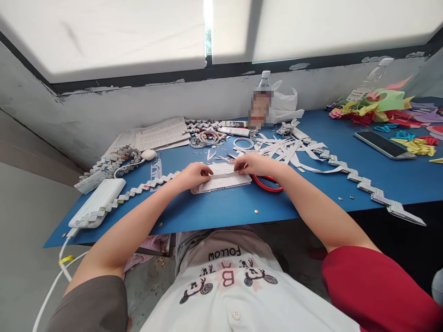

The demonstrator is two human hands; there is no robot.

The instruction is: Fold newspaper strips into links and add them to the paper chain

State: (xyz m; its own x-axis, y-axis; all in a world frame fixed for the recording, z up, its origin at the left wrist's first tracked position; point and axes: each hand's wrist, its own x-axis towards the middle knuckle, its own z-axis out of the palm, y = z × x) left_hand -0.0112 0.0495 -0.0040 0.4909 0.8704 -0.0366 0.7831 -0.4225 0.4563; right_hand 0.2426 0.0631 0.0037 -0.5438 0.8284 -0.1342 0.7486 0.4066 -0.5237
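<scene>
Both hands are at a narrow folded strip of newspaper (222, 174), lying across a small stack of cut newspaper pieces (226, 184) near the table's front edge. My left hand (198, 175) pinches the strip's left end. At its right end, my right hand (248, 163) has its fingers closed on the paper. A pair of red-handled scissors (267, 183) lies beneath my right wrist, its blades hidden. To the left, a zigzag chain of folded paper (148, 185) runs from near my left hand toward a white power bank (98, 203).
Loose white paper strips (284, 150) and tape rolls (209, 137) lie behind my hands. Another zigzag paper chain (363, 184) stretches to the right. A phone (384, 145), coloured paper pieces (384, 108) and a bottle (262, 101) stand or lie farther back. Newspaper sheets (161, 132) rest at back left.
</scene>
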